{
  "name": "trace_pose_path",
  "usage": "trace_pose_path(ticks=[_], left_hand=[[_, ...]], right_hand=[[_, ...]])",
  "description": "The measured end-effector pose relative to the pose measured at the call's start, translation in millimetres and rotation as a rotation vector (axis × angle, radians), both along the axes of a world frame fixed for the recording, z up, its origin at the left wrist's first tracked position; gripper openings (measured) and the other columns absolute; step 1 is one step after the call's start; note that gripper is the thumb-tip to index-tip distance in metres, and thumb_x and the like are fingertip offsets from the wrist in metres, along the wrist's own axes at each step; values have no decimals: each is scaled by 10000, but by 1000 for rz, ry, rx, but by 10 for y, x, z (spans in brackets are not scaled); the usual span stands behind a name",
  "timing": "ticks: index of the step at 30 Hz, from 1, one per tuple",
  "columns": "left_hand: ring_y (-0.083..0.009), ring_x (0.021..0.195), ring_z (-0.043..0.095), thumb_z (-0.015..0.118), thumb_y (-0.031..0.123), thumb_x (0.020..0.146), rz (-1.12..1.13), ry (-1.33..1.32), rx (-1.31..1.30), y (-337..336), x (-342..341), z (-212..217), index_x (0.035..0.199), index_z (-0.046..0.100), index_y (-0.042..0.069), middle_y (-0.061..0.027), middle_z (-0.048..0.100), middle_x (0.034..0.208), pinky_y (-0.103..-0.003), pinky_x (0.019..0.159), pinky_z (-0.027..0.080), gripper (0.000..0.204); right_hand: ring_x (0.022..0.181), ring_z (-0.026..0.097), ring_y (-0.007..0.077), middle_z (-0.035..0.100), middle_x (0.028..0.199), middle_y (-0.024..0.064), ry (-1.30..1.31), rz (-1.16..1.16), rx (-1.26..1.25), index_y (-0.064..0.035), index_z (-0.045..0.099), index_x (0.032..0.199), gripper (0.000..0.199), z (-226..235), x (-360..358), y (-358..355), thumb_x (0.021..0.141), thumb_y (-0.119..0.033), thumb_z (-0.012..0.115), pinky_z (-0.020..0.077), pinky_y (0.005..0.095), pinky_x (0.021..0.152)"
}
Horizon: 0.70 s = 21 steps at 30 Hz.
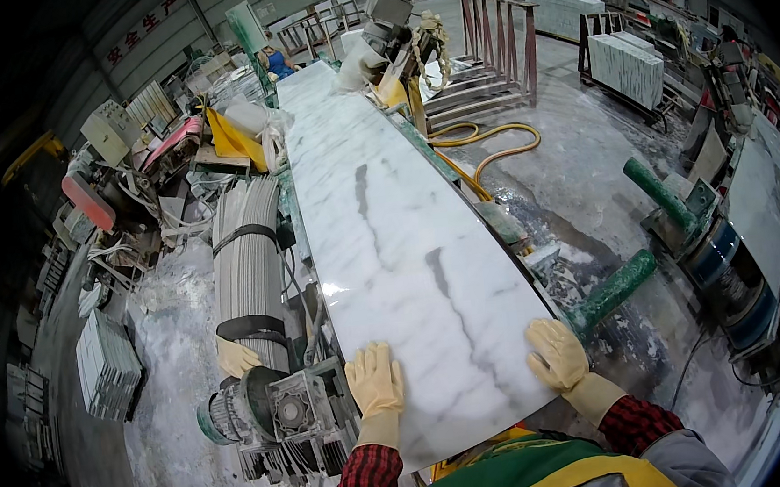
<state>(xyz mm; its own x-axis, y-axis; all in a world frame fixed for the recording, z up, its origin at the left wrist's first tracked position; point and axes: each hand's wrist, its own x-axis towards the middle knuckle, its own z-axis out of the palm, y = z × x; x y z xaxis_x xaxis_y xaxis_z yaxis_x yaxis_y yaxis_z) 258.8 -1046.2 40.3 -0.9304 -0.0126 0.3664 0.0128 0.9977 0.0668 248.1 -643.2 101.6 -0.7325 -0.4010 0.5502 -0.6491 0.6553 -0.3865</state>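
A long white marble slab (386, 197) with grey veins stretches away from me on a machine bed. My left hand (376, 386), in a cream rubber glove, rests on the near left edge of the slab, fingers extended forward. At the near right edge lies my right hand (559, 359), gloved alike, its fingers stretched over the slab's border and the thumb pointing inward. Neither hand is wrapped round anything that I can see. Both sleeves are red-and-black checked at the cuffs.
Left of the slab are a motor with gearbox (288, 408), a loose cream glove (237, 357) and a pleated grey cover (250, 257). Green rollers (613, 295) stick out on the right. Farther off stand a red metal rack (501, 50), a yellow hose (502, 139) and a person in blue (277, 62).
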Motion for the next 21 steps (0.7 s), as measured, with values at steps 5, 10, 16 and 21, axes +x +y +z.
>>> trace_pose_path(ticks=[5,10,16,21], left_hand=[[-398,1433,573,712,312,1023,-22,28,9,30,23,33,1523,606,135,-141,651,1538,-581,1214,384,540],[-404,1453,551,687,314,1041,-10,1,34,31,75,38,1510,617,131,-140,639,1551,-573,1224,372,508],[-411,1456,544,671,316,1050,-29,-22,71,59,103,77,1524,615,123,-152,633,1555,-572,1223,371,515],[-391,1394,578,719,325,1008,-33,85,21,46,134,22,1473,633,124,-145,655,1502,-578,1181,395,514]], right_hand=[[1064,629,460,682,1201,232,96,-7,-33,11,679,1182,318,-15,23,-5,897,-127,704,526,539,959],[1098,643,468,690,1231,250,-12,-1,14,29,686,1213,357,15,73,12,886,-111,717,535,540,984],[1163,657,470,704,1277,250,151,-44,41,43,694,1248,412,-180,124,27,873,-122,734,546,528,1047],[1272,649,466,698,1368,255,18,-4,114,30,695,1331,483,-353,206,-120,908,-201,733,515,543,1148]])
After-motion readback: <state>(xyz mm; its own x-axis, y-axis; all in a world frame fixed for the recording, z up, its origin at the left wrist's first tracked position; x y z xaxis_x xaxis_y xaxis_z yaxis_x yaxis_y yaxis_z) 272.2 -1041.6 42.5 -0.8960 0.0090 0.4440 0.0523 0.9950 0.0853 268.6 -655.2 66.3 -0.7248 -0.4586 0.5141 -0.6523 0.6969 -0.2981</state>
